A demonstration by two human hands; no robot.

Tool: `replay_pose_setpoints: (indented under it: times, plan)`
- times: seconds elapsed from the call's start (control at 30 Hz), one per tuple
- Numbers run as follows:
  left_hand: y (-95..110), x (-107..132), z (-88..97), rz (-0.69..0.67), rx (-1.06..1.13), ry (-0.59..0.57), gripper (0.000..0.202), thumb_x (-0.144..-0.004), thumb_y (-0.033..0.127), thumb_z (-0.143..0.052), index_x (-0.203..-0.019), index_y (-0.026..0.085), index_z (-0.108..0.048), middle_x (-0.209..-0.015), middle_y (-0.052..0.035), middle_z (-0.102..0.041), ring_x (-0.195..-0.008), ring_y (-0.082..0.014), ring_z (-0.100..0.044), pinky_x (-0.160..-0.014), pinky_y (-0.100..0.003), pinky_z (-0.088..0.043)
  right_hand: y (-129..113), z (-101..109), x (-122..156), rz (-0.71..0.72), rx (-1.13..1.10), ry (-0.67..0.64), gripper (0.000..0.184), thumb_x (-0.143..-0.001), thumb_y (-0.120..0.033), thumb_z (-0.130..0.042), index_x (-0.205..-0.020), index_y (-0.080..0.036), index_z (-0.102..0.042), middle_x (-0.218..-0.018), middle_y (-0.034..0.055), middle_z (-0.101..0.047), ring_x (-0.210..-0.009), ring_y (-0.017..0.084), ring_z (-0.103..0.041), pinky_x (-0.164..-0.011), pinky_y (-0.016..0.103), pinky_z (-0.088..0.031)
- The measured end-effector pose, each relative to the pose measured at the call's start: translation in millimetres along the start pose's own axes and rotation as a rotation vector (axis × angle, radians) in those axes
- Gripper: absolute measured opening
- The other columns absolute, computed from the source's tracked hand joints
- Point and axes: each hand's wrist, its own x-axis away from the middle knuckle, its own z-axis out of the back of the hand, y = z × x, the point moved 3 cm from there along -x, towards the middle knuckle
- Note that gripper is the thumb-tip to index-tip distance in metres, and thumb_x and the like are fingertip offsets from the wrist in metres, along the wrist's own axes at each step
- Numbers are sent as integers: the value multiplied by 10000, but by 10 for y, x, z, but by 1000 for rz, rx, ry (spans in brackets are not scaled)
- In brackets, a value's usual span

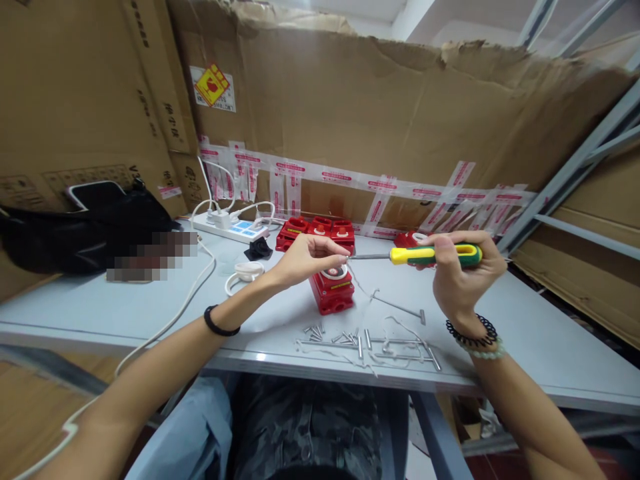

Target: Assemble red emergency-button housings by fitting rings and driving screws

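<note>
My right hand (467,277) is wrapped round the yellow and green handle of a screwdriver (413,255), its shaft pointing left. At the tip of that shaft, the thumb and fingers of my left hand (310,259) are pinched together; what they hold is too small to make out. Below the tip stands a red box-shaped housing (334,293) with a white ring on top, partly behind my left fingers. Several small metal pins or screws (345,337) lie near the table's front edge, among thin T-shaped metal rods (400,308) with strings attached.
More red housings (343,230) stand at the back of the table (280,333), another (407,239) behind my right hand. A white power strip (235,227) with cables, a white cable coil (247,270) and a black bag (90,227) are on the left. Taped cardboard (350,113) walls the back.
</note>
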Motion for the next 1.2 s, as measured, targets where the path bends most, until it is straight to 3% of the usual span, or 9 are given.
replay_pose_setpoints:
  times: [0.17,0.4,0.6,0.8,0.9,0.97,1.07,1.13,1.2]
  plan:
    - [57,52,-32,-190,-132,32,172,-739,247,-697,-846,113,-707,-801,-74,-725,-664,-139,-676,-621,-265,-579,167,-2,8,-198,-94,43,179,-749,-302,-708,-700,-176,-591,-578,-27,-645,-453,115,-608,-342,195,-483]
    - [209,170,-98,-692,-586,179,74,-792,138,-634,-815,134,-704,-792,-69,-730,-741,-146,-678,-722,-293,-555,362,-25,16,-469,-199,61,252,-696,-339,-742,-655,-185,-548,-559,-53,-614,-411,83,-573,-368,187,-494]
    - [194,168,-79,-840,-634,229,57,-808,131,-629,-802,146,-683,-788,-60,-728,-730,-141,-674,-691,-290,-555,388,-64,45,-642,-257,46,312,-632,-300,-771,-600,-183,-483,-544,-66,-571,-391,71,-548,-349,176,-465]
    - [148,129,-72,-757,-633,144,76,-826,154,-621,-849,153,-693,-814,-56,-731,-749,-138,-678,-708,-274,-551,358,-52,24,-629,-235,21,278,-614,-245,-750,-614,-191,-478,-513,-76,-537,-367,71,-522,-340,182,-455]
    - [201,128,-43,-696,-638,101,183,-818,207,-641,-993,163,-670,-934,-65,-724,-841,-147,-677,-799,-288,-540,372,-21,-20,-668,-245,19,249,-607,-230,-728,-590,-190,-482,-524,-68,-535,-372,73,-516,-321,185,-440]
    - [231,127,-15,-662,-704,-8,458,-769,285,-699,-1198,180,-577,-1164,-98,-653,-1062,-196,-616,-951,-353,-482,379,18,-64,-666,-240,30,226,-613,-223,-707,-570,-192,-487,-536,-60,-539,-389,78,-521,-302,182,-417]
    - [165,112,38,-510,-885,-271,914,-623,449,-797,-1402,251,-361,-1462,-111,-391,-1365,-305,-319,-1112,-499,-279,404,75,-122,-658,-231,30,194,-611,-206,-684,-555,-194,-499,-532,-53,-538,-410,78,-524,-294,168,-395]
    - [60,104,76,-363,-983,-428,986,-574,489,-814,-1414,297,-333,-1490,-94,-350,-1399,-350,-225,-1106,-568,-210,438,94,-140,-676,-224,13,182,-605,-202,-675,-546,-193,-503,-517,-52,-534,-399,72,-512,-292,161,-389]
    - [-29,97,102,-271,-1030,-514,973,-580,465,-814,-1410,313,-331,-1470,-93,-382,-1375,-352,-274,-1085,-572,-215,475,100,-147,-690,-215,1,181,-599,-206,-672,-538,-195,-502,-494,-55,-527,-374,70,-499,-279,161,-381]
